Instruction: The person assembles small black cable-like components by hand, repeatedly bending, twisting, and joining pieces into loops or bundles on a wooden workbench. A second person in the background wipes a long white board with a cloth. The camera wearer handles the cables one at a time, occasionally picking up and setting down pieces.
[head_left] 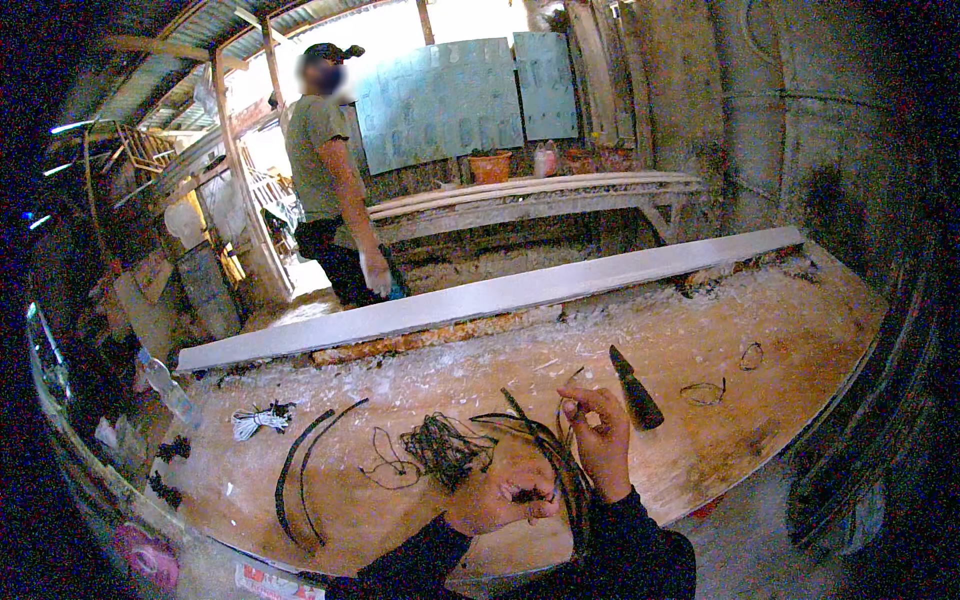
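Observation:
My left hand (500, 503) is closed, palm turned up, around something small and dark that I cannot make out. Just right of it, my right hand (599, 432) pinches a thin strand between thumb and forefinger. Several long dark strips (548, 440) run between the hands and down toward my body. A tangle of thin black cord (440, 447) lies beside my left hand. Further left are two curved dark strips (290, 470) and a bundle of white cord (260, 422). Close to my right hand rests a knife (637, 390) with a dark blade and handle.
The wooden tabletop (740, 440) carries thin cord loops (706, 392) at right. A long white board (500, 297) edges its far side. A plastic bottle (168, 388) lies at the left edge. Beyond, a person (322, 165) stands near a bench (540, 196) with orange pots (490, 167).

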